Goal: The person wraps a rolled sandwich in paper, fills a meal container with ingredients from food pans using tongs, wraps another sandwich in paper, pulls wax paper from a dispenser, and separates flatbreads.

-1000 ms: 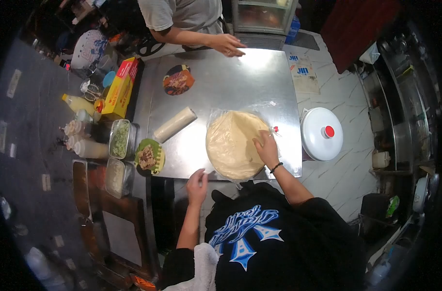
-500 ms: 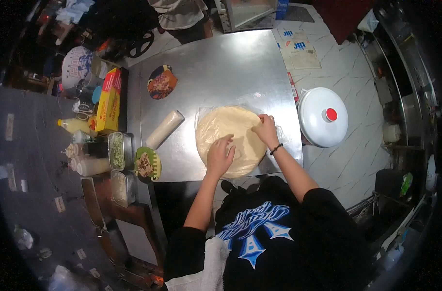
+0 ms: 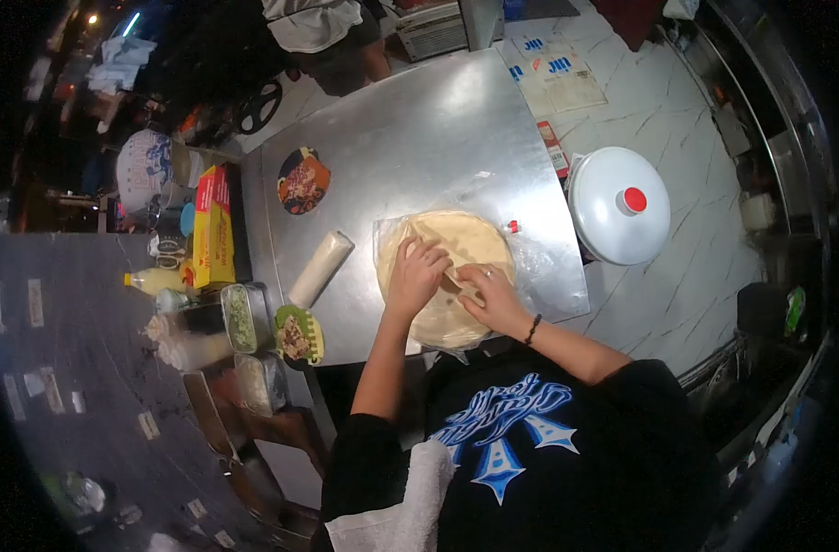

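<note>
A round of pale, thin flatbread (image 3: 452, 327) lies on clear plastic film (image 3: 521, 267) near the front of the steel table. My left hand (image 3: 419, 276) is over its left part, with fingers curled on a raised fold that runs diagonally across the round. Close beside it, my right hand (image 3: 495, 299) pinches the same fold between thumb and fingers. Whether film is caught in the grip too is hidden. A pale wrapped roll (image 3: 320, 269) lies to the left of the round. Just beyond the round's right edge sits a small red piece (image 3: 513, 226).
Metal trays (image 3: 244, 317) of chopped food, squeeze bottles (image 3: 185, 350) and a yellow-red wrap box (image 3: 214, 225) line the left side. Two decorated round pieces (image 3: 304, 181) lie on the steel table (image 3: 419, 120). At right stands a white lidded pot (image 3: 619, 207). A person (image 3: 323, 41) stands beyond the table.
My right hand has moved from the round's far right edge to its middle. My left hand has shifted up slightly, and a fold now rises between them. The view has tilted.
</note>
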Action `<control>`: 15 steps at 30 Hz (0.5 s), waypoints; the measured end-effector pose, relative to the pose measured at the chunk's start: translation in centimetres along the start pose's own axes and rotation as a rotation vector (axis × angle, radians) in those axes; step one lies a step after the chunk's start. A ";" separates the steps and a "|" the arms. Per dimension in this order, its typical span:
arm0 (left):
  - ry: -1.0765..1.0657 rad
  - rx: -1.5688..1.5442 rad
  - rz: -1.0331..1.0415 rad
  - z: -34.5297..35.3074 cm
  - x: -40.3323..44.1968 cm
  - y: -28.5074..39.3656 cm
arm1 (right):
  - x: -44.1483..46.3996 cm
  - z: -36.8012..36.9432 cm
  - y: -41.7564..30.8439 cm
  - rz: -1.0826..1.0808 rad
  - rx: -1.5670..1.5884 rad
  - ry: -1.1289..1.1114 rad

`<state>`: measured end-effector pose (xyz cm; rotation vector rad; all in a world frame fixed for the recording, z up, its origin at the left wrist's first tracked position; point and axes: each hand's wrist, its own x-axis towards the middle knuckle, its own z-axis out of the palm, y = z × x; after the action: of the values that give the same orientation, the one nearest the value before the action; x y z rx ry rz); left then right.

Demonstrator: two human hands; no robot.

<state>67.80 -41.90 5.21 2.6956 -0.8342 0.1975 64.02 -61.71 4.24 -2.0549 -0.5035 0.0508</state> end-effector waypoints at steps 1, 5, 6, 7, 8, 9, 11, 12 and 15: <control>-0.026 -0.026 0.054 -0.2 -0.7 -0.6 | -0.3 0.1 -0.3 0.018 0.069 -0.013; 0.070 -0.045 0.137 -1.1 -2.5 -1.4 | -0.2 0.2 1.4 0.592 0.546 -0.082; 0.118 -0.072 0.155 -1.9 -2.4 -1.6 | -0.2 0.3 2.6 0.576 0.581 -0.104; 0.165 -0.098 0.172 -2.5 -2.4 -1.9 | 0.0 -0.4 2.8 0.585 0.577 -0.101; 0.164 -0.107 0.174 -2.7 -2.6 -2.2 | 0.1 -1.3 2.8 0.571 0.550 -0.233; 0.196 -0.125 0.177 -2.8 -2.8 -2.6 | 0.2 -2.1 2.3 0.555 0.523 -0.364; 0.229 -0.147 0.184 -3.0 -2.9 -3.5 | 0.2 -2.4 1.6 0.620 0.504 -0.430; 0.229 -0.168 0.197 -3.1 -3.0 -4.0 | -0.1 -2.1 1.4 0.582 0.525 -0.449; 0.213 -0.213 0.231 -3.2 -2.6 -4.7 | -0.8 -1.2 -0.2 0.536 0.588 -0.410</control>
<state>68.17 -35.82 6.42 2.3305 -1.0338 0.4149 63.47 -62.89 4.90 -1.5375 -0.1347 0.8508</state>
